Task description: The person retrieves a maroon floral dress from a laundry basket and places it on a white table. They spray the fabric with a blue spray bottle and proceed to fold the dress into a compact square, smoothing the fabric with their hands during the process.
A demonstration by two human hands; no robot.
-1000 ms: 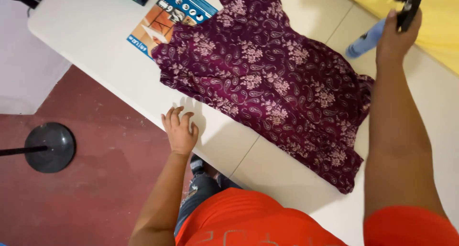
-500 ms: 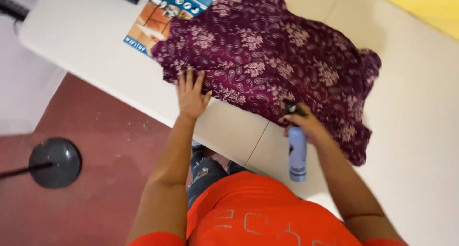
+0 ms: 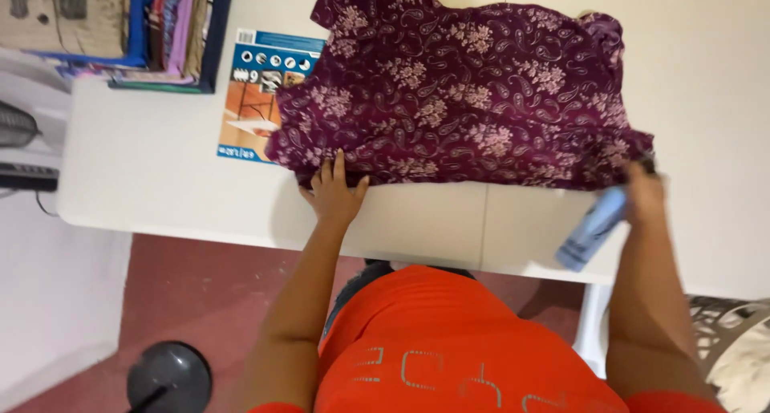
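Where the left hand (image 3: 333, 195) rests, its fingers (image 3: 327, 172) lie spread and flat on the near hem of the maroon patterned garment (image 3: 465, 100), pressing on it and gripping nothing. The right hand (image 3: 644, 192) is curled around a pale blue spray bottle (image 3: 592, 228), which slants toward the person, while its fingertips meet the garment's right-hand corner. That garment is spread across the white bench (image 3: 160, 180), its near edge running between the two hands and its left part lying over a blue printed leaflet (image 3: 257, 84). By its rumpled folds the cloth looks thin, light and limp; it would likely slide and bunch on the smooth bench, so pinching it at the hem or corners seems best. A stack of folded fabrics (image 3: 168, 28) sits at the far left corner.
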